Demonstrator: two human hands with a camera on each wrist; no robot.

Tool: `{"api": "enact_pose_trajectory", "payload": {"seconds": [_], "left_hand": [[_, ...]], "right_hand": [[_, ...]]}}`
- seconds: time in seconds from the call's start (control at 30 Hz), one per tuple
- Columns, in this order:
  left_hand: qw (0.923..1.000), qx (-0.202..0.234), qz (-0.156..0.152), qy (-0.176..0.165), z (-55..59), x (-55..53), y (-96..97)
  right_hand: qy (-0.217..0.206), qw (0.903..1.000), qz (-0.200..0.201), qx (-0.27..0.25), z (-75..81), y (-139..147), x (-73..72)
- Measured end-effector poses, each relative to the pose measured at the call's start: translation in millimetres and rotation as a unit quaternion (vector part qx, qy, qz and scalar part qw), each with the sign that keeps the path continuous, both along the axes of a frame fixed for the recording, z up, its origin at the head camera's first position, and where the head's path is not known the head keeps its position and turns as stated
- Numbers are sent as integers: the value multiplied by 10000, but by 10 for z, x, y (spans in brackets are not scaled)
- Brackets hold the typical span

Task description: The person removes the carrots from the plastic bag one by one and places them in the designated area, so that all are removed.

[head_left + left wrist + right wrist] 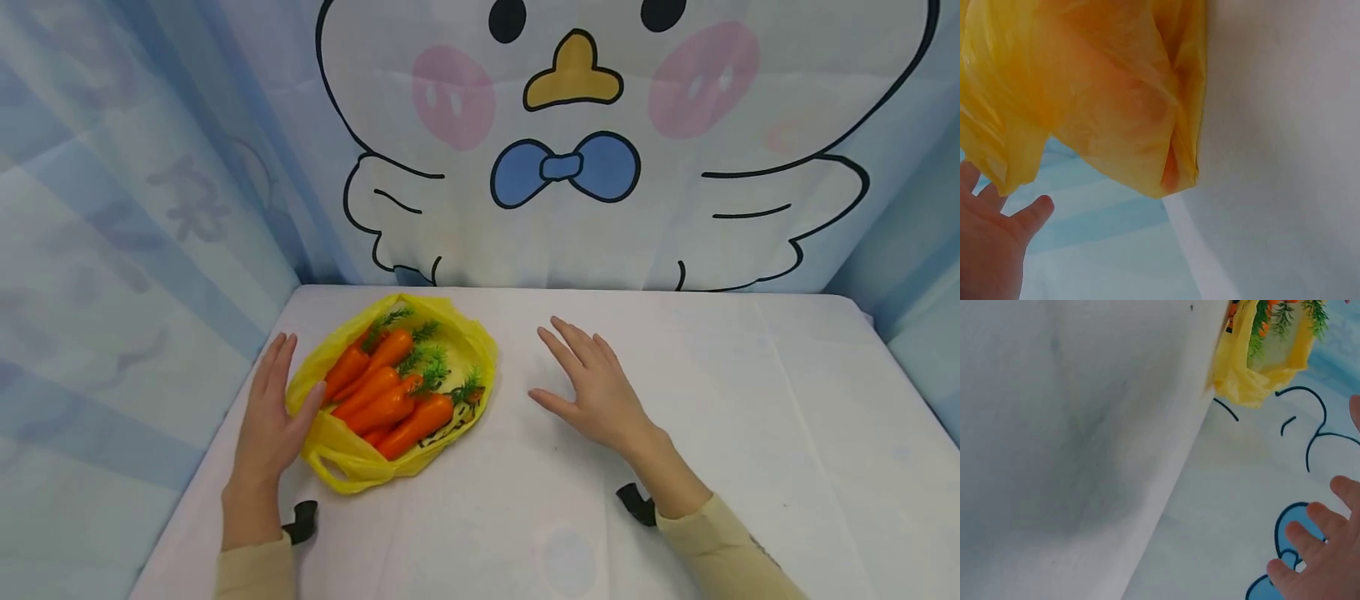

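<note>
A yellow plastic bag (408, 468) lies on the table with its mouth spread wide. Several orange carrots (416, 425) with green leafy tops (433, 367) are inside it. My left hand (272, 429) is at the bag's left side, fingers extended and thumb overlapping the rim in the head view. In the left wrist view the same hand (994, 234) shows beside a hanging flap of the bag (1116, 94). My right hand (596, 396) hovers to the right of the bag, fingers spread, holding nothing. The right wrist view shows those fingers (1319, 540) apart from the bag (1241, 375).
A white cloth covers the table (750, 433). Behind it hangs a curtain (660, 225) printed with a cartoon figure, and a blue and white curtain (127, 317) runs along the left. Black straps (303, 522) stick out at both wrists.
</note>
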State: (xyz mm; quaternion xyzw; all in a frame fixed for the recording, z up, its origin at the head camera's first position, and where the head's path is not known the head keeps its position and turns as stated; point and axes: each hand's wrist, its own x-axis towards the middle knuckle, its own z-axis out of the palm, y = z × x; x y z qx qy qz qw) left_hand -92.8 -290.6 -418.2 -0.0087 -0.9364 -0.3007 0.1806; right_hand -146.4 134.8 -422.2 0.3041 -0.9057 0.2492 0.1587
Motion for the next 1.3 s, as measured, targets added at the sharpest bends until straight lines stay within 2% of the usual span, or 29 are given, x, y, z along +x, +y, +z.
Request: {"api": "enact_pose_trajectory", "payload": {"seconds": [0.17, 0.33, 0.67, 0.9, 1.17, 1.3], "left_hand": [[9991, 174, 116, -363, -12, -11, 32], [9981, 377, 178, -461, -29, -29, 46], [9964, 707, 194, -429, -64, -89, 41], [9948, 967, 86, -299, -94, -109, 42], [9913, 1270, 145, -314, -107, -97, 47], [9899, 1402, 123, -139, -123, -123, 49]], "right_hand": [[-73, 9996, 284, 42, 29, -178, -24], [47, 9981, 605, -56, 31, -363, -78], [425, 9893, 1339, -398, 22, -728, -153], [312, 9873, 1517, -344, 65, -951, -184], [567, 9817, 1799, -281, 100, -1163, -205], [644, 9794, 1898, -248, 94, -1231, -202]]}}
